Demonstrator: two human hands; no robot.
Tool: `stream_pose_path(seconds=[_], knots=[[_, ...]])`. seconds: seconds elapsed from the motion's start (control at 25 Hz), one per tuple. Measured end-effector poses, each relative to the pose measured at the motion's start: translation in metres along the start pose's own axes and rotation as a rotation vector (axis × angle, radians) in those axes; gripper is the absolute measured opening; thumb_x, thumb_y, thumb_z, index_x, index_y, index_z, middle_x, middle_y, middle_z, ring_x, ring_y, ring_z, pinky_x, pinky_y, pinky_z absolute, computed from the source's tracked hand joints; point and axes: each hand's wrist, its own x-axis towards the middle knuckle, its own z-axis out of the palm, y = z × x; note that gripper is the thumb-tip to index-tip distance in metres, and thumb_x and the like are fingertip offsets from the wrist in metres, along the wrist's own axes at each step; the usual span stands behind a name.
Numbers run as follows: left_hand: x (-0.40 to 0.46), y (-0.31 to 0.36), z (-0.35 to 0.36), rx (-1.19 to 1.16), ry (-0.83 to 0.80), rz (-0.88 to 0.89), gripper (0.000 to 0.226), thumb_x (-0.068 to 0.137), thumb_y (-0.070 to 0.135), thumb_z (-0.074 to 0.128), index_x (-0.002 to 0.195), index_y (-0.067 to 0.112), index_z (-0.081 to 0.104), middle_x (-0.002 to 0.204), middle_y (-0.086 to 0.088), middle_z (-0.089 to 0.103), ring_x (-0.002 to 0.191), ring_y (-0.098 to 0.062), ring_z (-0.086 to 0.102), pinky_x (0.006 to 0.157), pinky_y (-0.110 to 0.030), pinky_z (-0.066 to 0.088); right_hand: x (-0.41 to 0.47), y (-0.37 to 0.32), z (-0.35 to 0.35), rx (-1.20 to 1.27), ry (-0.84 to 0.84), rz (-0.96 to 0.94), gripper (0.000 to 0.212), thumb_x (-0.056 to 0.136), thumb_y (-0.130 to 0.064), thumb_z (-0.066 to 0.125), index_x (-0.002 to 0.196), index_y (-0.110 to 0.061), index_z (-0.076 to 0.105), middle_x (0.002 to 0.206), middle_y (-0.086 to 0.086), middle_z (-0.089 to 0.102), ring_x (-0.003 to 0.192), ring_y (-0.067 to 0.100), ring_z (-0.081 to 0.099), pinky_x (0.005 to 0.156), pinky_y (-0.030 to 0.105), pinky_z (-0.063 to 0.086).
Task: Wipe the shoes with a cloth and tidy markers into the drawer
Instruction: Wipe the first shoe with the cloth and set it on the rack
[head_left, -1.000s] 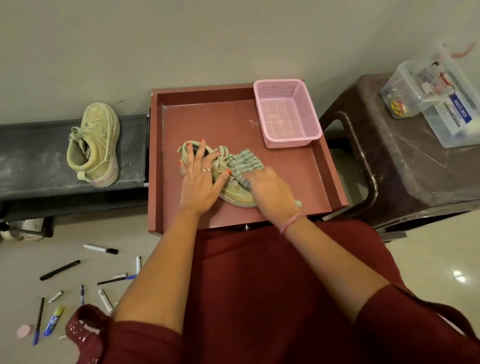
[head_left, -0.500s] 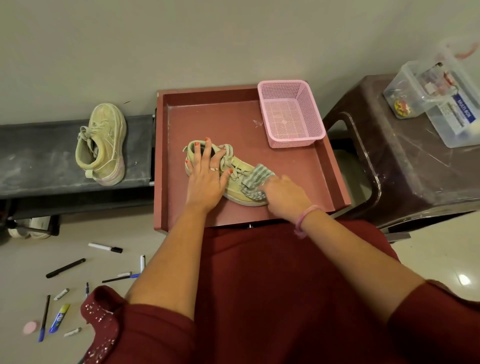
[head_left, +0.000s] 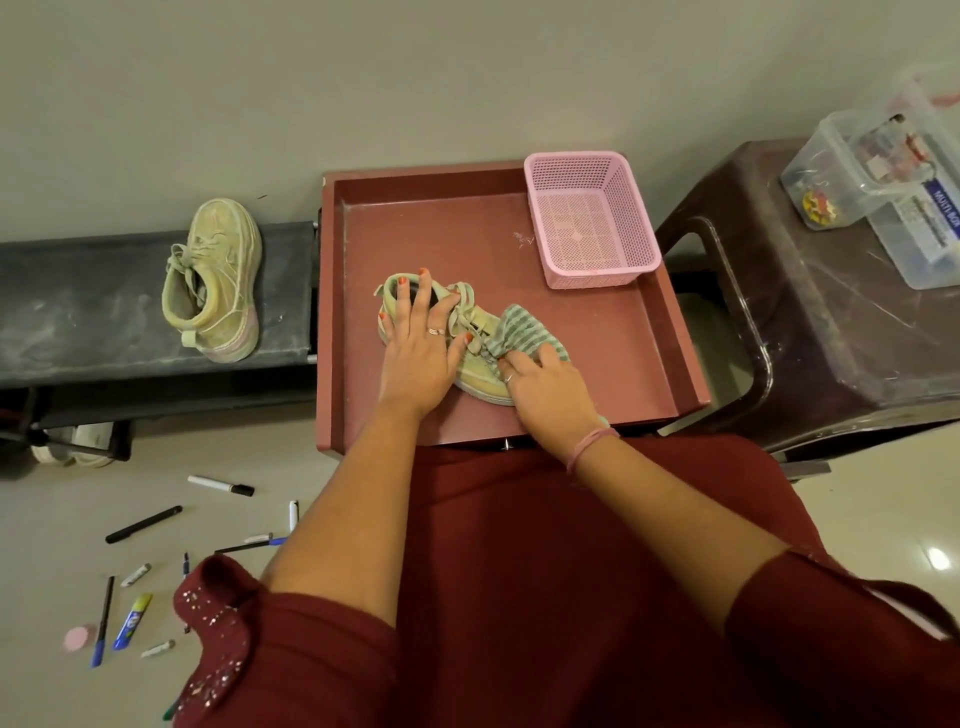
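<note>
A pale green shoe (head_left: 480, 371) lies on its side in the open reddish drawer (head_left: 613, 358). My left hand (head_left: 418, 353) presses flat on its heel and laces, holding it down. My right hand (head_left: 545, 387) grips a green-and-white striped cloth (head_left: 524, 332) against the shoe's toe end. The second pale green shoe (head_left: 215, 278) rests on the dark bench at the left. Several markers and pens lie scattered on the floor at the lower left, among them a white marker (head_left: 221, 486) and a black marker (head_left: 143, 524).
An empty pink mesh basket (head_left: 592, 218) stands in the drawer's far right corner. A dark brown stool (head_left: 821, 312) at the right carries clear plastic boxes (head_left: 883, 182). A dark bench (head_left: 78, 312) runs along the wall at the left. My red-clothed lap fills the foreground.
My right hand has slid the cloth back and forth over the shoe's front: down toward the sole, then up again onto the toe. The left hand stays pressed on the shoe.
</note>
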Motion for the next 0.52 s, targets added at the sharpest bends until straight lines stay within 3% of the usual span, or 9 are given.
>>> stream_pose_path(seconds=[0.12,0.2,0.24,0.36,0.52], knots=[[0.0,0.003,-0.001,0.003,0.0,-0.01,0.051,0.098,0.034,0.048,0.145,0.019,0.037,0.162,-0.006,0.005,0.148,-0.029,-0.008,0.11,-0.036,-0.012,-0.003,0.018,-0.015,-0.141,-0.044,-0.105,0.033,0.098,-0.011,0.034,0.117,-0.016,0.06,0.12,-0.001,0.053,0.116,0.028,0.042,0.079,0.036,0.045],[0.0,0.003,0.0,-0.009,0.004,-0.012,0.05,0.098,0.034,0.049,0.144,0.019,0.038,0.162,-0.005,0.005,0.149,-0.028,-0.009,0.11,-0.035,-0.013,-0.002,0.024,-0.022,-0.081,-0.113,-0.054,0.028,0.095,-0.006,0.039,0.114,-0.012,0.06,0.118,0.001,0.056,0.116,0.029,0.042,0.074,0.036,0.045],[0.0,0.002,0.001,-0.016,0.003,-0.01,0.05,0.097,0.033,0.05,0.144,0.019,0.038,0.162,-0.005,0.005,0.149,-0.028,-0.009,0.109,-0.035,-0.013,-0.001,0.026,-0.027,0.019,-0.109,0.024,0.028,0.093,-0.003,0.041,0.113,-0.009,0.059,0.118,0.004,0.056,0.116,0.03,0.042,0.075,0.037,0.046],[0.001,0.001,0.002,-0.035,0.008,-0.02,0.05,0.097,0.031,0.051,0.143,0.02,0.039,0.162,-0.004,0.005,0.149,-0.027,-0.01,0.109,-0.034,-0.014,0.011,0.026,-0.032,0.236,0.125,0.233,0.035,0.087,0.003,0.042,0.116,-0.004,0.058,0.121,0.009,0.053,0.107,0.031,0.044,0.081,0.037,0.045],[0.001,0.001,0.001,-0.025,-0.006,-0.01,0.05,0.097,0.031,0.051,0.144,0.019,0.038,0.162,-0.004,0.004,0.148,-0.028,-0.011,0.108,-0.032,-0.016,0.01,-0.002,-0.001,0.266,0.036,0.126,0.037,0.093,-0.003,0.039,0.127,-0.007,0.054,0.136,0.006,0.042,0.118,0.03,0.039,0.091,0.039,0.046]])
